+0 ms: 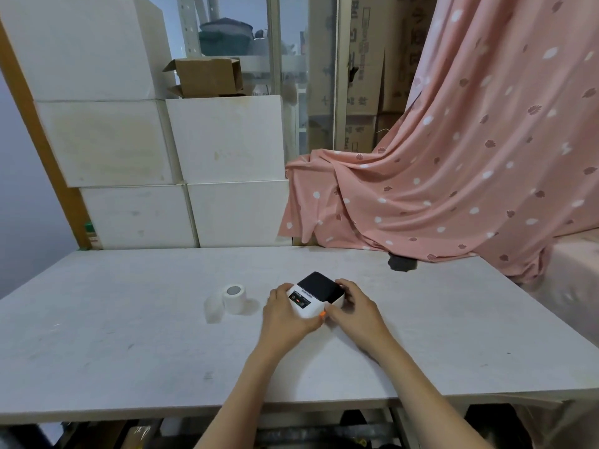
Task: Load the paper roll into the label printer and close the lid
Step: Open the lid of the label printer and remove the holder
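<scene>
Both hands are gripping the printer (316, 298) on the table (129, 351): the left hand (287, 314) is clasping its near-left corner, the right hand (351, 306) its right side. The paper roll (234, 299) is standing just left of the left hand, lid shut.

1. the near left side of the label printer (316, 298) is covered by the left hand (287, 311), its right side by the right hand (353, 307).
2. the small print on the printer's front panel cannot be read.
3. both forearms are cut off by the bottom edge.
</scene>
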